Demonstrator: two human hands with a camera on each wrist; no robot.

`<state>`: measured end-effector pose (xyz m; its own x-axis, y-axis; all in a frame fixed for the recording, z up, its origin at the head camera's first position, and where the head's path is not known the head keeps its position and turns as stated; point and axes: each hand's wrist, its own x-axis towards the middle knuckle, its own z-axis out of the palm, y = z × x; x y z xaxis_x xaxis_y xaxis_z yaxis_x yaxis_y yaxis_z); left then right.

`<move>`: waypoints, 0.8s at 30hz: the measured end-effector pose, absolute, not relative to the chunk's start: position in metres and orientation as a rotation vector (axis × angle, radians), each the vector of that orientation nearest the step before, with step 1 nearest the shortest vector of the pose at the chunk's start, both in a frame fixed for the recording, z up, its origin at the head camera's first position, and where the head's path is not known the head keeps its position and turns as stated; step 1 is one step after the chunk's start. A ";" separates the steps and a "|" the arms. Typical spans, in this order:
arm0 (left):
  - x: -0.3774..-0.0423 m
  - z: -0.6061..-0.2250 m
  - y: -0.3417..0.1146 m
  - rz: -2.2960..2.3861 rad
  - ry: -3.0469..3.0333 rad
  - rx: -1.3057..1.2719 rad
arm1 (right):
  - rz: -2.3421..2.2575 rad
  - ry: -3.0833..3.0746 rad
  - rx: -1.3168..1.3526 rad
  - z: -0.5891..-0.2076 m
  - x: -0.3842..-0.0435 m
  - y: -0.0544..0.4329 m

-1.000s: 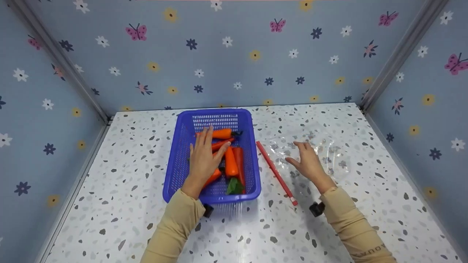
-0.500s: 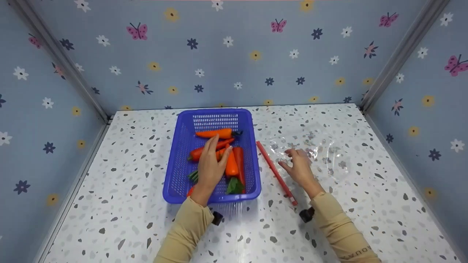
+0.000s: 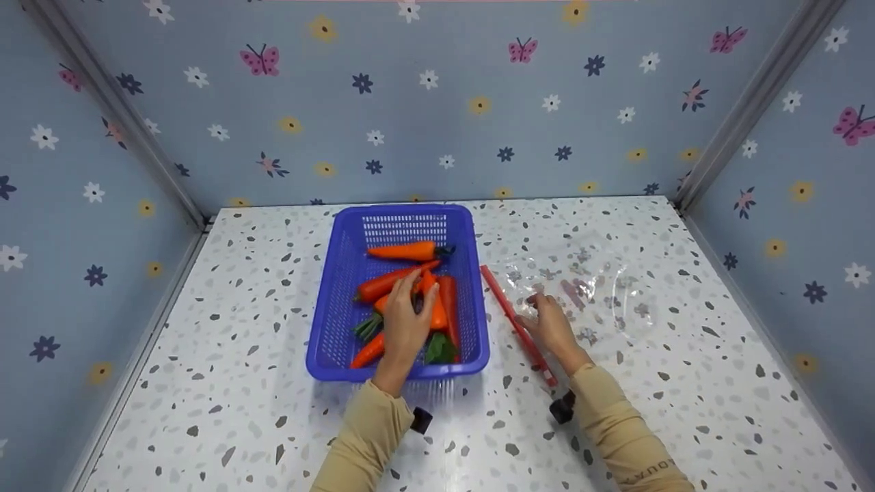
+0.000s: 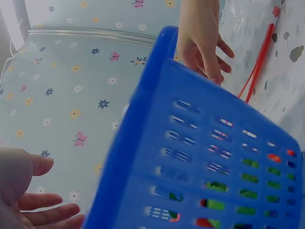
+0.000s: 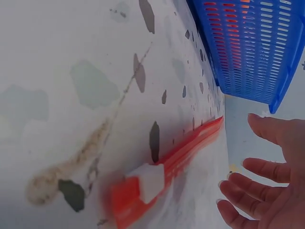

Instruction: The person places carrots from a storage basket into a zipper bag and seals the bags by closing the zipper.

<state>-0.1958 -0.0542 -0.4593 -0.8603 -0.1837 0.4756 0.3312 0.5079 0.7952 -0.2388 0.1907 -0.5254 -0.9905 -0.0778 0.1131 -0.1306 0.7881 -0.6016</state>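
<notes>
Head view: loose, empty left hand (image 3: 408,328) is hovering over vegetables (image 3: 388,284) in a basket (image 3: 342,374), seemingly none lifted yet; beyond the loose, empty right hand (image 3: 555,335), a bag (image 3: 601,301) is lying flat.

The only writing I can pick out on my feed is a short run of small dark capitals, the lettering (image 3: 653,470), on the person's tan right sleeve (image 3: 605,417), low in the head view. It sits well up the forearm from the cuff and slants with the cloth. I read it as roughly "AOUA", though the second letter could be an O, a Q or a D from where I watch. I can't tell whether the word continues around the sleeve.
</notes>
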 end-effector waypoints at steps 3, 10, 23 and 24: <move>-0.195 -0.464 -0.051 -1.369 -2.224 -0.114 | 0.964 -2.931 0.153 -0.530 -0.239 0.191; -0.194 -0.472 -0.048 -1.439 -2.186 -0.112 | 0.945 -3.004 0.118 -0.536 -0.240 0.190; -0.187 -0.478 -0.042 -1.549 -2.188 -0.043 | 0.988 -3.067 0.064 -0.542 -0.243 0.191; -0.187 -0.479 -0.041 -1.550 -2.186 -0.042 | 0.997 -3.064 0.061 -0.542 -0.243 0.192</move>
